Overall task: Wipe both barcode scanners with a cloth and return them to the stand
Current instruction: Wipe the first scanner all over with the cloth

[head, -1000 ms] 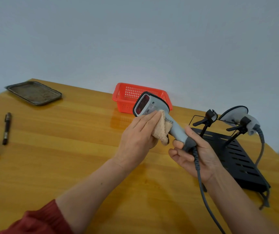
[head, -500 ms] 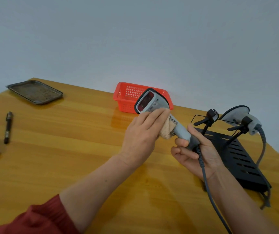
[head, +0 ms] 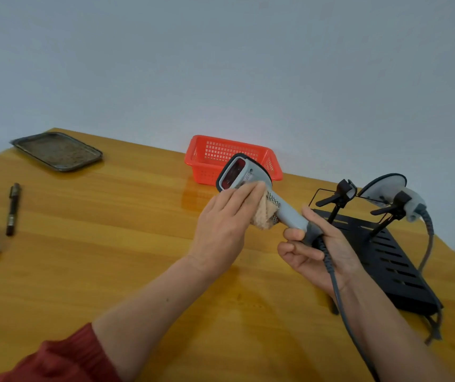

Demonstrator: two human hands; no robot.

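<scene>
Sliding up since the earlier frame, the cloth (head: 264, 216) now lies against the neck of the held scanner (head: 251, 175), at centre frame above the table (head: 110, 244). The left hand (head: 223, 221) presses it there with straight fingers. The right hand (head: 317, 249) grips the handle's base, fingers curled round it, and the cable (head: 339, 296) trails down past the wrist. At right, the second scanner (head: 386, 188) seems to sit in the far cradle of the black stand (head: 391, 257). A red basket (head: 207, 161) stands behind; a tray (head: 58, 151) and pen (head: 13, 209) lie at left.
</scene>
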